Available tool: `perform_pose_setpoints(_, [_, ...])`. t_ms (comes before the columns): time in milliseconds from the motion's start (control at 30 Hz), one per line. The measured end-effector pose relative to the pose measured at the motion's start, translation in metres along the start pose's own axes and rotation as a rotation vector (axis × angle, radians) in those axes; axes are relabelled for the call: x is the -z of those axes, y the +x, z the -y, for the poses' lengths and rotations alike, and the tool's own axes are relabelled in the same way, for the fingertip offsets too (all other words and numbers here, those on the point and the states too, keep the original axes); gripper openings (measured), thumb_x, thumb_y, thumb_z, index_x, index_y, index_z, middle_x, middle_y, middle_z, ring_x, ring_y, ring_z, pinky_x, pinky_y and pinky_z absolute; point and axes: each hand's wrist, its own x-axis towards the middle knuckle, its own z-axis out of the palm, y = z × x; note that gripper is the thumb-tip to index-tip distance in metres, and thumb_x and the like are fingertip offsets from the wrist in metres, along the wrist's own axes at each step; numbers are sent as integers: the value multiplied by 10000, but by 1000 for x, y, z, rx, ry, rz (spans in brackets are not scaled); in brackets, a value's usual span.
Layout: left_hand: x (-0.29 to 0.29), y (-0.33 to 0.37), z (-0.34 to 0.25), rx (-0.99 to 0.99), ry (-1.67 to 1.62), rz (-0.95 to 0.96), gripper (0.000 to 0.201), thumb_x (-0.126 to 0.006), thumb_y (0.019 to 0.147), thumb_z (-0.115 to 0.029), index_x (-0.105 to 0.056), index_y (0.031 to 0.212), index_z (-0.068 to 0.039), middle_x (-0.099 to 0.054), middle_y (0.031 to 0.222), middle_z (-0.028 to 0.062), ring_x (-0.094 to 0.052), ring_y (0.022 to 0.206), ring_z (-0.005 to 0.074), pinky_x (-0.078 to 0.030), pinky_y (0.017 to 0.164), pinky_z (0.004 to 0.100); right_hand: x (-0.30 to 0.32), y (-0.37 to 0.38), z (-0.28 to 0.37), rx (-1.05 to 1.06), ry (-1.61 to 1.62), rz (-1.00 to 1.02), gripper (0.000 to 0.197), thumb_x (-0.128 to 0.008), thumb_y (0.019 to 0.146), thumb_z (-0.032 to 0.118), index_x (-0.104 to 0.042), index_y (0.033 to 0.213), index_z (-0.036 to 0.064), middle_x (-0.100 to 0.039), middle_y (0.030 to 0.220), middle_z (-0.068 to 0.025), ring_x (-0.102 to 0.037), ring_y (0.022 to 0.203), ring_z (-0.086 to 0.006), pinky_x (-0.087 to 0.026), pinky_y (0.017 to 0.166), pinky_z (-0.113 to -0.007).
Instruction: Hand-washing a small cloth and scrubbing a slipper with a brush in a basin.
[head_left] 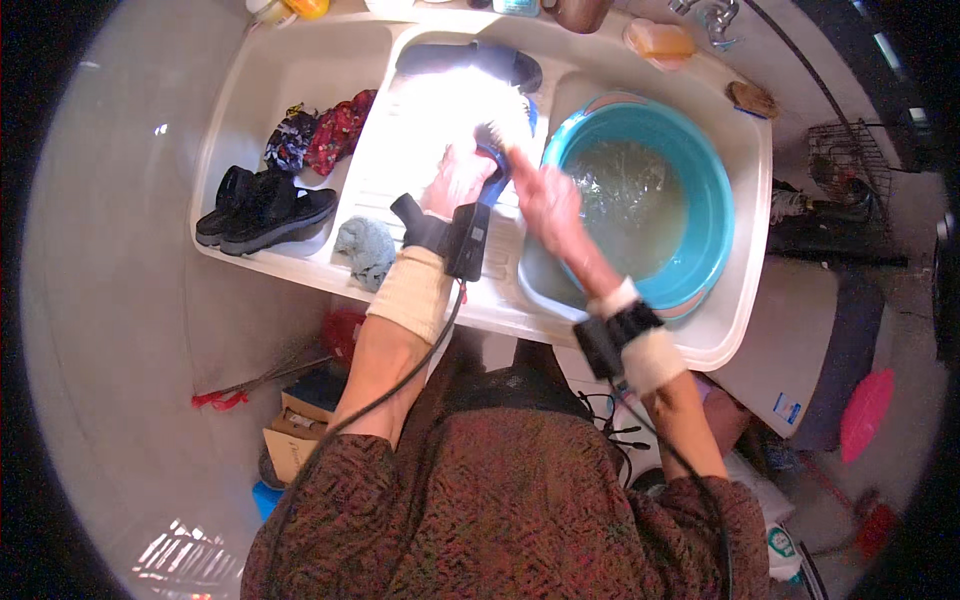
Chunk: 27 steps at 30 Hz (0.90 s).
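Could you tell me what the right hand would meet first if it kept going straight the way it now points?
The right hand points up and left toward the blue-handled brush at the left hand, so it would probably meet that brush first, with the overexposed item on the washboard just beyond; depth is hard to judge.

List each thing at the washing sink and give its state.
Left hand: pressing down on a blue shoe.
Right hand: gripping a brush, bristles on the shoe.
Teal basin: holding cloudy water.
Black sandals: lying together, untouched.
Soap bar: resting on the rim.
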Motion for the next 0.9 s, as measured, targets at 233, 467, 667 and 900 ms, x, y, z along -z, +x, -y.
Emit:
perform_pose_setpoints(233, [-11, -2, 5, 19, -45, 38, 326, -514, 868, -264, -556, 1019, 21, -609, 964, 141, -590, 883, 244, -479, 778, 368, 7, 7, -22, -135, -149, -101, 345, -475, 862, 223, -508, 1205, 208, -549, 778, -220, -576, 704, -395, -463, 603, -485])
perform_pose_setpoints(467, [-6, -1, 2, 22, -78, 35, 317, -504, 876, -257, -551, 1029, 17, -606, 975, 139, -588, 891, 241, -479, 787, 369, -4, -81, 6, -118, -3, 110, 409, -524, 824, 159, -492, 1231, 190, -511, 753, -213, -548, 628, -376, -455, 582, -483])
perform_pose_setpoints(667, [-20, 0, 10, 46, -103, 76, 310, -495, 883, -250, -546, 1038, 13, -603, 985, 136, -586, 897, 240, -478, 795, 369, -1, 19, -23, -324, 47, -40, 394, -488, 857, 208, -466, 1248, 156, -542, 802, -238, -551, 749, -388, -449, 659, -472])
perform_pose_setpoints(900, [-10, 2, -1, 40, -158, 64, 301, -485, 891, -242, -541, 1048, 9, -600, 996, 134, -584, 905, 237, -478, 804, 370, -18, -65, 24, -255, 204, 52, 463, -504, 843, 207, -420, 1281, 82, -547, 831, -259, -547, 767, -404, -433, 679, -486])
